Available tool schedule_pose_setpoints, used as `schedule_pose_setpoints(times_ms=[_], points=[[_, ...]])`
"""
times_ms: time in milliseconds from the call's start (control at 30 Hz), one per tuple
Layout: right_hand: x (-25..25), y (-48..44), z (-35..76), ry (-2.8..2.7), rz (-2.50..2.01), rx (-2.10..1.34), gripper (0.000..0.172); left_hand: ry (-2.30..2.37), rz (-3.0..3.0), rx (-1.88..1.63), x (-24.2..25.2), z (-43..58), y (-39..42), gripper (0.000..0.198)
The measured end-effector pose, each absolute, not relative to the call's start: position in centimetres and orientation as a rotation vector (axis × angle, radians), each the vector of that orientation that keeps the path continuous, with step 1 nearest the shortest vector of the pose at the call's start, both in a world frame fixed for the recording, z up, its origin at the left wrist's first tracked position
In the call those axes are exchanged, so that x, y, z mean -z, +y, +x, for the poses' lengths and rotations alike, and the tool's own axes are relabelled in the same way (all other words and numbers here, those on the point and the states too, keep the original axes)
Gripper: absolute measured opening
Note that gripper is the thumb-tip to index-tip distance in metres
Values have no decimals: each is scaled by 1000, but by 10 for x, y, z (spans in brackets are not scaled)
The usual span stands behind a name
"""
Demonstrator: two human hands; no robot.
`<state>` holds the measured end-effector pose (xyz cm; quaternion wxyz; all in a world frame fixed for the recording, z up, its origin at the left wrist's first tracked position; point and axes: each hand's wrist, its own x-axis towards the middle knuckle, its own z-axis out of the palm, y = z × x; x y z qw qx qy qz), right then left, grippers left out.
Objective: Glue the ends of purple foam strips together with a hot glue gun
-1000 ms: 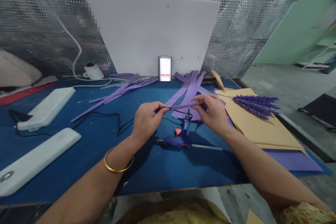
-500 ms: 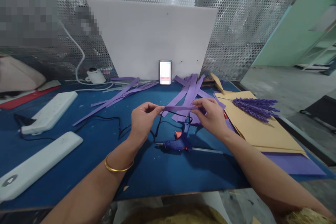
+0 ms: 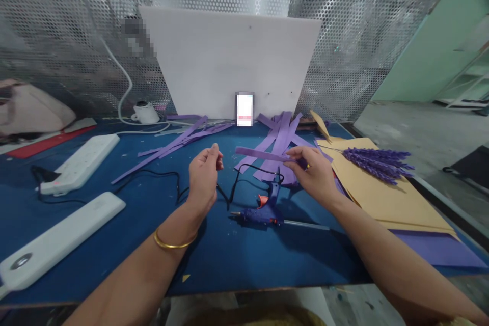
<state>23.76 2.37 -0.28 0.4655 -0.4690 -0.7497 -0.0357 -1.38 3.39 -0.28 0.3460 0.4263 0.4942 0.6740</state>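
Note:
My right hand (image 3: pixel 311 168) pinches a narrow purple paper strip (image 3: pixel 263 154) between thumb and fingers. The strip's free end points left, in the air above the table. A short gap to the left of that end is my left hand (image 3: pixel 204 170), its fingers curled and thumb pressed to them, with nothing visible in them. A gold bangle (image 3: pixel 173 242) circles the left wrist. Below the strip lies a dark blue glue gun (image 3: pixel 260 214) on its side, nozzle to the left. It has an orange trigger (image 3: pixel 263 200), and a clear glue stick (image 3: pixel 305 225) comes out of its back.
Purple strips lie in a left pile (image 3: pixel 179 137) and a right pile (image 3: pixel 280 135). A lit phone (image 3: pixel 245 109) leans against a white board (image 3: pixel 229 61). Tan sheets (image 3: pixel 382 198) with a lavender bunch (image 3: pixel 378 163) are at right; a power strip (image 3: pixel 82 163) and black cord (image 3: pixel 148 170) at left.
My left hand has let go of the strip's left end and moved slightly away, its fingers turning upward. My right hand still grips the other end. The view has shifted a little.

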Motion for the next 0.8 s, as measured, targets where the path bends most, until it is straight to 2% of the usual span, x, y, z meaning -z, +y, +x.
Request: schedule_pose_setpoints(times_ms=[100,200,300,367,533,700,800], points=[[3,22,236,-1861,-1157,86,9,1426,1529,-1714,2,-11,28,30],[3,18,234,-1908,-1119,90,8,1477,2103,-1642,2,-8,20,38],[3,14,230,-1971,-1040,98,8,1439,2434,-1490,2,-5,14,24],[3,12,228,-1999,-998,107,8,1416,2514,-1399,2,-4,12,18],[7,12,226,-2021,-985,111,9,1438,2617,-1312,-1,-4,9,31],[7,9,223,-2054,-947,126,9,1319,2772,-1297,-3,0,2,23],[7,7,221,-2063,-920,142,9,1278,2779,-1251,-3,2,0,26]])
